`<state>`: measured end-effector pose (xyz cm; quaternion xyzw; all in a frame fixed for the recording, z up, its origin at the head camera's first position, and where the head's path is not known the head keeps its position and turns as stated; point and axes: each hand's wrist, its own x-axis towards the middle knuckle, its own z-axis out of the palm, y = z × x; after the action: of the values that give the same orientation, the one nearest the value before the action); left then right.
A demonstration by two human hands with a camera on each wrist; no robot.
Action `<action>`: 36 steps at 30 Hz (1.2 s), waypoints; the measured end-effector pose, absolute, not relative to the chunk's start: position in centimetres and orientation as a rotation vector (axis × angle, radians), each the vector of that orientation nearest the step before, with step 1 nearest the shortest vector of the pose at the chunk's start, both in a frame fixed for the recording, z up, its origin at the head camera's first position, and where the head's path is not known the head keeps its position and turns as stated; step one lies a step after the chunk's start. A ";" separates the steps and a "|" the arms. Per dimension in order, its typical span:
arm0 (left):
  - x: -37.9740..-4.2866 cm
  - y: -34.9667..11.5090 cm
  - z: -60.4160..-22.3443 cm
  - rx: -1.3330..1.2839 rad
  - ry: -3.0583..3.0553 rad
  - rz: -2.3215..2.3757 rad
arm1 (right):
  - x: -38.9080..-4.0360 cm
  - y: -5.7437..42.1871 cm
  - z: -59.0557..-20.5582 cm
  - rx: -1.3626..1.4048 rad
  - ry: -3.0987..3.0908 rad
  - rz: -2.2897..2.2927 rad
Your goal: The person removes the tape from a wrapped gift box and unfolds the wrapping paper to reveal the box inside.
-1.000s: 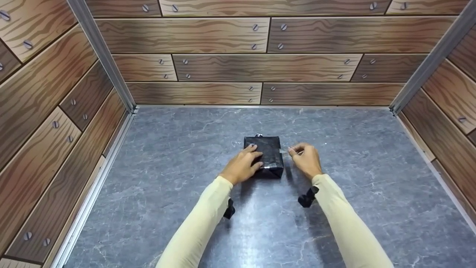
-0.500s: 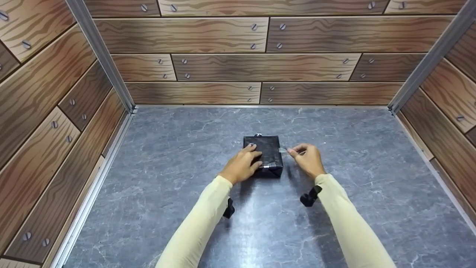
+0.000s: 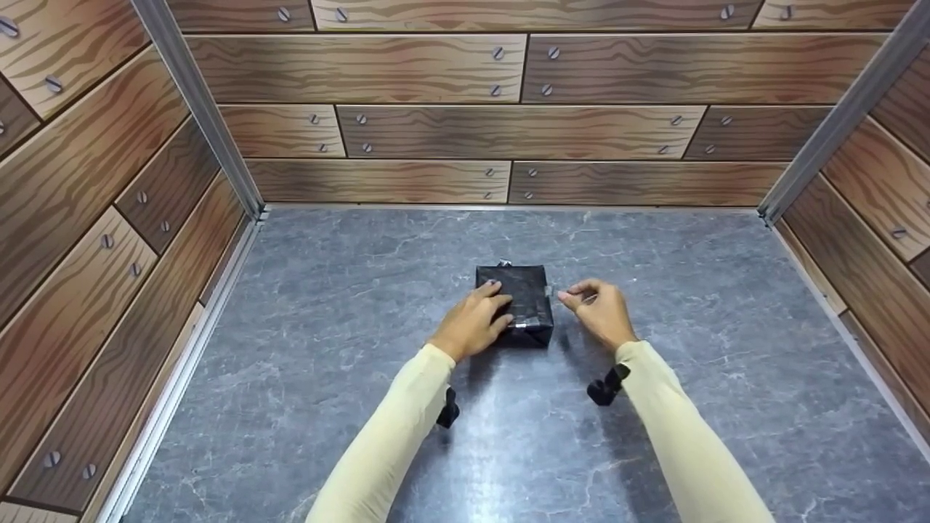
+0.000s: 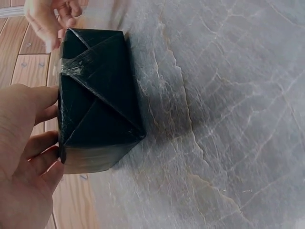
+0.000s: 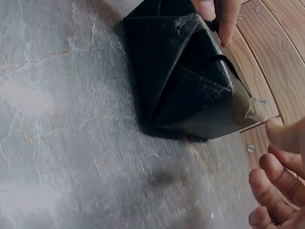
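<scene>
A glossy black-wrapped rectangular box (image 3: 524, 296) sits mid-way across the grey marbled counter (image 3: 334, 305), a clear tape end (image 5: 251, 112) curling off its right edge. The left hand (image 3: 474, 319) lies spread on top; the right hand (image 3: 601, 309) is narrow, just beside the tape; whether it pinches it, I cannot tell. Best to press the box steady and work the tape slowly, sparing the wrap.

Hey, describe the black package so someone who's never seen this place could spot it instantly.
Find the grey marbled surface, backed by a wood-patterned wall. Near its middle, just beyond the pale yellow sleeves, sits a shiny black package, clear tape at its right edge. The black wrist cameras nearby are smaller and worn near the sleeves; only the package is box-shaped, with a folded end.
</scene>
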<state>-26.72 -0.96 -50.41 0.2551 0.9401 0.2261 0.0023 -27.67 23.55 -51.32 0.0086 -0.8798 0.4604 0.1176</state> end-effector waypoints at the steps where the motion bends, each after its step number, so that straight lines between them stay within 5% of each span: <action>1: -26.7 -0.9 -50.4 0.799 2.956 0.705 | -27.6 23.4 -51.2 0.045 -2.575 1.353; 16: -26.6 -0.7 -50.3 0.816 3.024 0.681 | -26.8 21.7 -50.8 0.524 -2.743 1.258; 36: -26.0 -1.0 -50.2 0.916 3.089 0.584 | -26.9 22.7 -51.4 0.417 -2.661 1.252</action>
<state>-25.96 -0.97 -50.15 0.2792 0.9413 0.1779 -0.0666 -26.93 22.70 -51.43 0.1398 -0.8926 0.4200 0.0855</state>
